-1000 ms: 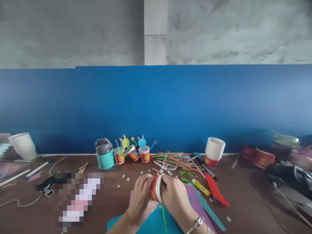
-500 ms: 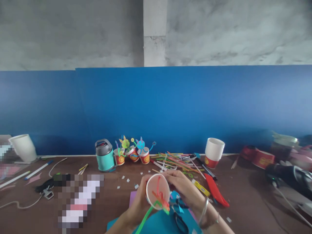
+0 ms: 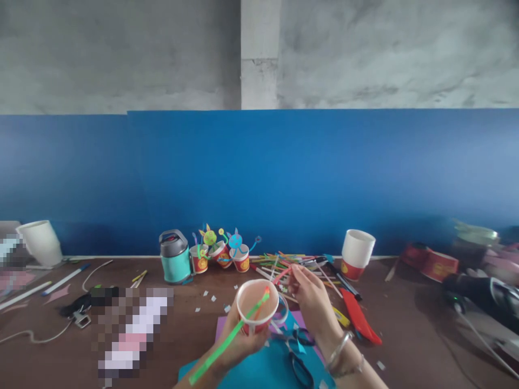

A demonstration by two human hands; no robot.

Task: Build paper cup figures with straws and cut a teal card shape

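Observation:
My left hand [image 3: 239, 340] is wrapped around a red paper cup [image 3: 257, 306], held upright with its white inside showing. A green straw [image 3: 227, 340] runs from inside the cup down to the left past my wrist. My right hand [image 3: 312, 302], just right of the cup, pinches the end of a thin pink straw [image 3: 281, 274] above the cup's rim. Scissors [image 3: 298, 356] lie on blue and purple paper sheets [image 3: 263, 373] under my hands.
At the back stand a teal flask [image 3: 174, 263], three decorated red cups [image 3: 221, 255] and a white-and-red cup [image 3: 356, 254]. Loose coloured straws [image 3: 295, 266], a red cutter [image 3: 359, 316], paper scraps, a cord and pens [image 3: 65, 278] litter the brown table. A blue board rises behind.
The cup went from lying sideways between both hands to upright in my left hand. My right hand came off the cup and rose, pinching a pink straw; the green straw now slants out left.

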